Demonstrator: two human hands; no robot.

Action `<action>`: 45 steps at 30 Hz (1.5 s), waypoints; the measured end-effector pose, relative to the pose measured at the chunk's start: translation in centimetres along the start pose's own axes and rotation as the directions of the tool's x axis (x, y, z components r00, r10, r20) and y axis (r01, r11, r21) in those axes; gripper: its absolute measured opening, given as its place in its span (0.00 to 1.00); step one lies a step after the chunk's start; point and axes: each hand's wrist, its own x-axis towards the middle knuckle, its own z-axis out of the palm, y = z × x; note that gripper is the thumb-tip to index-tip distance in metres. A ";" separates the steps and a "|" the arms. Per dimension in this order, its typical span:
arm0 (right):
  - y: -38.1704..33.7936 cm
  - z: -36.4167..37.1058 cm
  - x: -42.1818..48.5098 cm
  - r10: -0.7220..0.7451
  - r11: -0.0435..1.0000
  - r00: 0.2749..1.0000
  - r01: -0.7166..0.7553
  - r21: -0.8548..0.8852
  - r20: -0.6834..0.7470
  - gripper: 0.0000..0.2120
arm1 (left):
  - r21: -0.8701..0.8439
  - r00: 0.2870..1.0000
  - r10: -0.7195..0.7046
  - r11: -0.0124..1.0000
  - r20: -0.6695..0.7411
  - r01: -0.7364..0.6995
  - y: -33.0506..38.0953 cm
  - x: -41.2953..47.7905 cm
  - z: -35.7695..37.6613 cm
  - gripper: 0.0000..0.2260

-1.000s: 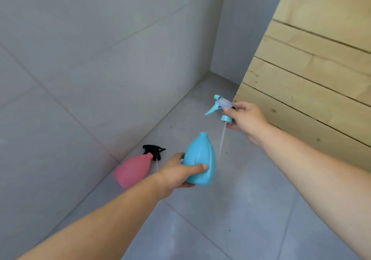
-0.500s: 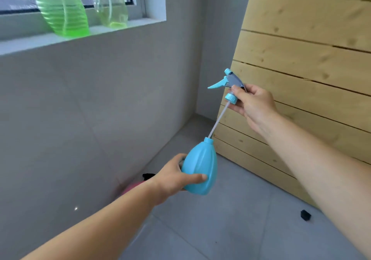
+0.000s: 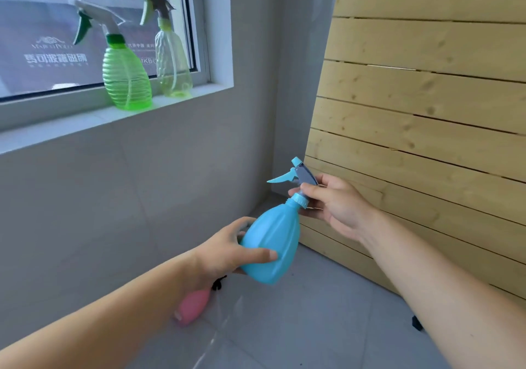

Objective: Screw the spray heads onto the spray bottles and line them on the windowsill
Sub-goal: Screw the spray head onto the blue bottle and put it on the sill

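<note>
**Blue spray head seated on the blue bottle, both hands on it**

The blue bottle is held in the air at the middle of the scene, tilted with its neck up and to the right, above the grey tiled floor. The left hand wraps its lower body, thumb across the near face and the other digits behind, a closed grip. The blue spray head sits on the neck, its collar against the bottle's shoulder and its trigger pointing left. The right hand pinches it at the collar, thumb on the near side and the other fingertips on the far side, also closed.

Low on the floor, just beyond the left forearm, lies a pink bottle on its side with a black spray head by its neck; whether that head is screwed on cannot be told.

Far left, on the windowsill, a green bottle and a pale yellow-green bottle stand upright side by side, each with a spray head fitted. A wooden slat wall fills the right side. A small black object lies on the floor at its foot, partly hidden by the right arm.
</note>
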 end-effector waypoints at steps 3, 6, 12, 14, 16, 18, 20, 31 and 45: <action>-0.3 0.4 -0.5 -0.009 1.000 0.998 0.010 -0.015 0.055 0.12 | -0.027 1.000 0.001 1.000 0.027 -0.001 0.8 -0.9 -0.3 0.29; -0.2 0.7 -0.6 -0.002 0.998 0.992 0.009 -0.055 0.123 0.13 | -0.040 0.999 0.007 0.999 0.050 -0.005 1.2 -1.3 -0.4 0.28; -0.3 0.4 -0.4 -0.044 0.997 0.971 0.058 -0.056 0.236 0.16 | -0.065 0.996 0.015 0.998 0.088 -0.009 1.4 -1.2 -0.8 0.25; -0.3 0.2 -0.2 -0.043 0.997 0.962 0.059 -0.051 0.271 0.17 | -0.068 0.994 0.016 0.998 0.109 -0.008 1.4 -1.2 -1.0 0.25; -0.2 0.0 0.1 -0.041 0.996 0.958 0.062 -0.064 0.285 0.17 | -0.072 0.991 0.007 0.997 0.132 0.003 1.4 -1.1 -1.0 0.24; 0.0 -0.1 0.4 -0.044 0.990 0.953 0.081 -0.113 0.299 0.16 | -0.074 0.988 -0.005 0.997 0.152 0.016 1.4 -0.9 -1.2 0.23; 0.2 -0.1 0.5 -0.041 0.982 0.950 0.096 -0.164 0.310 0.17 | -0.072 0.985 -0.018 0.997 0.171 0.031 1.4 -0.9 -1.3 0.22; 0.9 0.6 1.1 -0.022 0.983 0.971 0.064 -0.169 0.240 0.15 | -0.055 0.994 0.058 0.997 0.093 -0.053 0.8 -0.2 -1.0 0.23; 2.1 2.9 0.4 0.063 0.993 0.998 -0.061 0.099 -0.011 0.06 | -0.308 0.972 -0.190 0.924 0.141 0.225 1.5 0.5 0.6 0.25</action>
